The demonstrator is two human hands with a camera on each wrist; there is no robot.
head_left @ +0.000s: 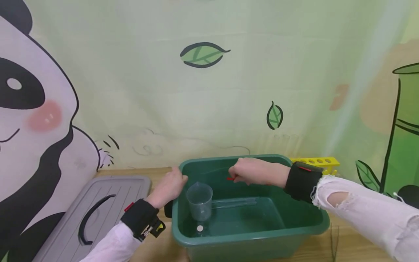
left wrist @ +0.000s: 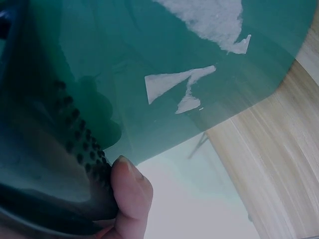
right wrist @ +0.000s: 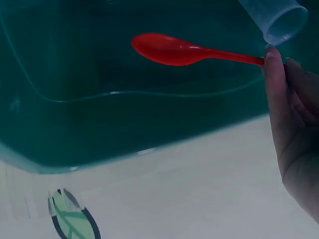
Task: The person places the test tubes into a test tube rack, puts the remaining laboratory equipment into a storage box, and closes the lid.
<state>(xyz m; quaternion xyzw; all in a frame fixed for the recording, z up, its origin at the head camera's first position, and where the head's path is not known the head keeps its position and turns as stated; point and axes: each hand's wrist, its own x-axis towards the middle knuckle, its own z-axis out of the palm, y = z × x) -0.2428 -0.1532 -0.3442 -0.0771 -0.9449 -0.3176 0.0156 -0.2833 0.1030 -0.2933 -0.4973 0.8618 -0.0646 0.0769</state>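
Observation:
A green plastic bin [head_left: 248,235] stands on the wooden table in the head view. My left hand [head_left: 170,185] grips its left side; in the left wrist view the thumb [left wrist: 130,194] presses on a dark, knobbly handle [left wrist: 55,169], and the other fingers are hidden. Over the far part of the bin, my right hand [head_left: 253,171] pinches the handle end of a red spoon [right wrist: 164,49], its bowl pointing away from the fingers. Inside the bin, at its left, stands a clear measuring cup [head_left: 199,202]. A small white disc [head_left: 200,228] lies near the cup.
Left of the bin lies a grey lid [head_left: 121,196] with a black handle. Behind its right corner is a yellow test tube rack [head_left: 319,161]. A thin wire-like item [head_left: 334,242] lies at the right. A printed cloth [head_left: 209,94] hangs behind the table.

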